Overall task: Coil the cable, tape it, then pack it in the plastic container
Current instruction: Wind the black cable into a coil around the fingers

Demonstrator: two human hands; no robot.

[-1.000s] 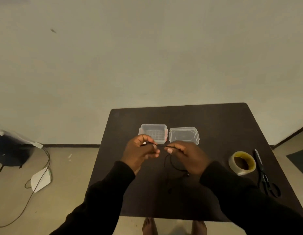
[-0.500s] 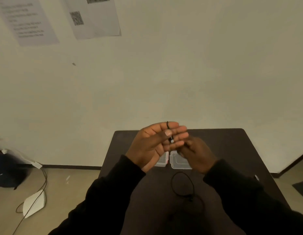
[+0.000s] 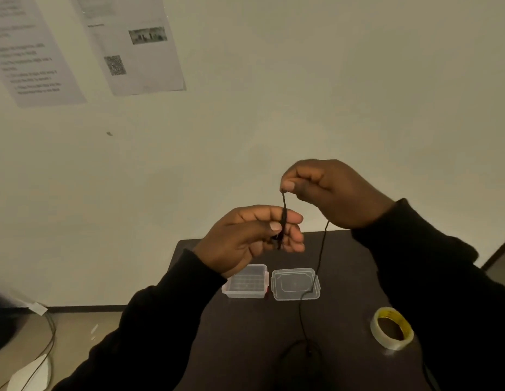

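While the thin black cable (image 3: 284, 210) was stretched between your two hands above the table (image 3: 344, 277), only a few short folds of it were gathered. Your left hand (image 3: 254, 238) was closed around the lower end of this small bundle, thumb pressing it against the fingers, I think so that the folds could not slip apart. Your right hand (image 3: 330, 193) was higher and pinched the top of the bundle between thumb and forefinger; the other fingers were curled in. From under this hand the free part of the cable hung down, crossed over the clear lid (image 3: 288, 289) and ended in a loose loop on the table near you. So the coiling seemed only begun.

Your plastic container (image 3: 247, 282) stood open just beside its lid, probably ready to receive the coil. Your tape roll (image 3: 392, 328) lay to the right, apart from both, untouched.
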